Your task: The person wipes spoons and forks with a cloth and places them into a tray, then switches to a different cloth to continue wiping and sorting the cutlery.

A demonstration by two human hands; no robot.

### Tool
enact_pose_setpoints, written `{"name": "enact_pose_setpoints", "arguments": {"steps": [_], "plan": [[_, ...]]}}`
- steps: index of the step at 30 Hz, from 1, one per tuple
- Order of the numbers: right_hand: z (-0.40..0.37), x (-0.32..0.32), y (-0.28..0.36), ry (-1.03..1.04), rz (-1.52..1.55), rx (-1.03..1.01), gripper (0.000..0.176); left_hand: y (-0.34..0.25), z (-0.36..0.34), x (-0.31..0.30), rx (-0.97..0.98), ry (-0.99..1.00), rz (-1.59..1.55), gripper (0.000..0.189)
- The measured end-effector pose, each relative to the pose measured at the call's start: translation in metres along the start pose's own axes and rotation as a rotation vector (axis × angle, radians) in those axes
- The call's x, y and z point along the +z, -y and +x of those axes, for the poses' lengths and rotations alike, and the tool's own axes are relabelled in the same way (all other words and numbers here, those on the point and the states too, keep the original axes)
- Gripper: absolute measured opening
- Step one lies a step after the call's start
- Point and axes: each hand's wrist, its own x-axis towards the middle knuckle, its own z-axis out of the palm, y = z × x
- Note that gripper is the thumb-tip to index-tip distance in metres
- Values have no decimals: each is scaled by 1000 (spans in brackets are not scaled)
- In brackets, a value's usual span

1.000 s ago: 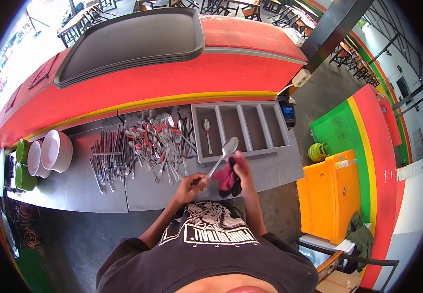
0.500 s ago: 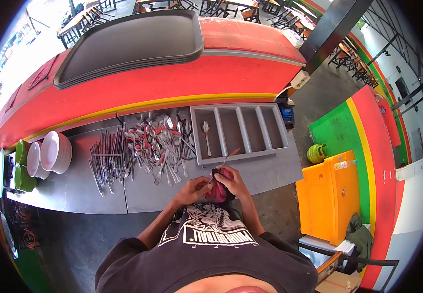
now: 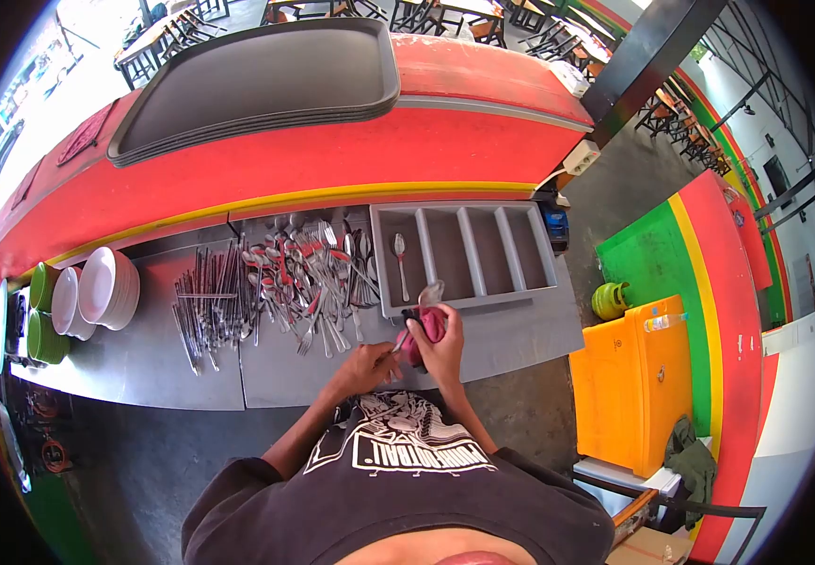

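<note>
My left hand (image 3: 368,368) pinches the handle end of a spoon (image 3: 433,293) near the counter's front edge. Around the same spoon my right hand (image 3: 444,350) closes a dark red and black cloth (image 3: 423,330); the spoon's bowl sticks out above it, toward the cutlery tray (image 3: 471,309). This grey tray has long compartments, and a single spoon (image 3: 400,266) lies in the leftmost one. To the tray's left spreads a loose pile of forks and spoons (image 3: 309,282). Farther left lies a heap of thin metal cutlery (image 3: 208,301), probably knives.
White bowls (image 3: 111,290) and green bowls (image 3: 47,339) are stacked at the counter's left end. Large dark trays (image 3: 257,75) lie piled on the red ledge (image 3: 483,71) behind. An orange cabinet (image 3: 629,386) and a green gas cylinder (image 3: 609,299) stand on the right.
The cloth and spoon have moved slightly up toward the tray. The spoon's bowl now shows more plainly above the cloth, and my right hand has shifted up with it.
</note>
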Motion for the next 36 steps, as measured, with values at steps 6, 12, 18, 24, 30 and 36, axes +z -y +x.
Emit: {"name": "enact_pose_setpoints", "arguments": {"steps": [6, 12, 18, 24, 30, 36], "plan": [[14, -16, -8, -136, -42, 30, 47, -11, -7, 1, 81, 121, -5, 22], [24, -32, -20, -224, -97, -27, 48, -9, -9, -9, 110, 275, -16, 27], [35, -40, -20, -374, -27, 94, 46, -7, -11, -15, 75, 287, -56, 26], [37, -41, -11, -357, 157, 67, 46, 20, -4, -2, 196, 12, -220, 25], [14, -26, 11, 167, 227, -12, 46, 11, 11, 0, 32, -171, -216, 15], [-6, 2, 18, 292, 178, -27, 47, 29, 17, -1, 81, -133, -90, 17]]}}
